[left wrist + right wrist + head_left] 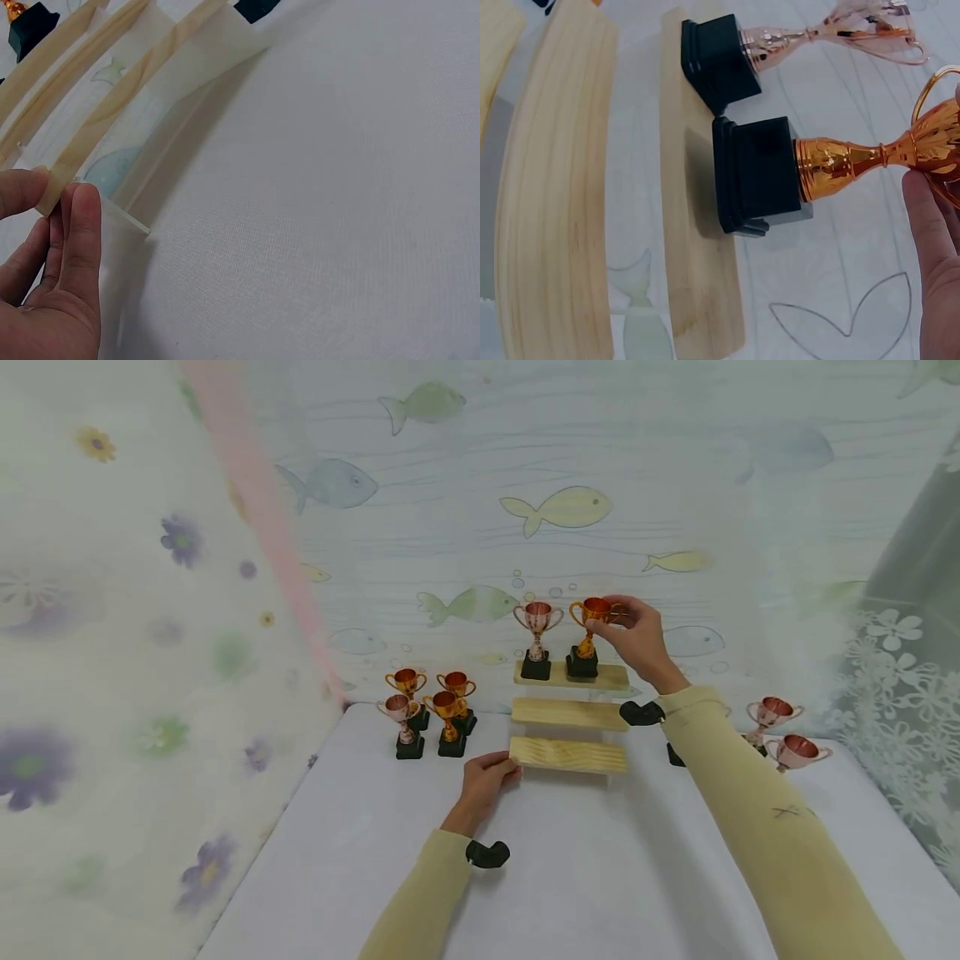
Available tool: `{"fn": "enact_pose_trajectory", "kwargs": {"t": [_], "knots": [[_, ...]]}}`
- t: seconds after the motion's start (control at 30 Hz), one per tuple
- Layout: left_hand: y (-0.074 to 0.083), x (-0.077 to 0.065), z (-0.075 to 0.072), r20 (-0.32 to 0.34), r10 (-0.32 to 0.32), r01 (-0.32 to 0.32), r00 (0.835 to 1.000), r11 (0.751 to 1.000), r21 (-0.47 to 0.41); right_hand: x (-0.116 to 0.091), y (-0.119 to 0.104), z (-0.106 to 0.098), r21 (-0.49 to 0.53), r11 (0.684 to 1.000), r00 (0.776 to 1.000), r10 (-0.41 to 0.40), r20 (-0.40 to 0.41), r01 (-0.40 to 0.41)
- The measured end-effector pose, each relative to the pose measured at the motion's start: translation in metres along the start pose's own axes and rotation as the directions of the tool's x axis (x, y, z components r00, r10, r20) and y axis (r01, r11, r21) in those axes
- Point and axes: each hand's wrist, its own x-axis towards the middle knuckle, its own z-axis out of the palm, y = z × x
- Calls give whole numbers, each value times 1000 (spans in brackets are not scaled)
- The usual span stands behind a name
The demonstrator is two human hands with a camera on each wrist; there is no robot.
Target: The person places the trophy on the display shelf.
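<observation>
My right hand holds a gold trophy cup by its bowl, upright at the top board of a three-step wooden stand. In the right wrist view, the trophy's black base is right at that board and casts a shadow on it. Beside it, to the left, a rose-gold trophy stands on the same board. My left hand pinches the left end of the lowest board, thumb on one face and fingers on the other in the left wrist view. The middle board bears nothing.
Several gold and rose-gold trophies stand grouped left of the stand on the white table. More rose-gold trophies are at the right, partly hidden by my right sleeve. A fish-patterned curtain hangs close behind the stand.
</observation>
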Motion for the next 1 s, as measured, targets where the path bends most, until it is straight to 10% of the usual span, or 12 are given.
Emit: {"fn": "enact_pose_trajectory", "kwargs": {"t": [1.0], "knots": [[-3,3,0,1,28,-28,1000,999,-18,-11,-33,17,-43,999,998,34,45,-32]]}}
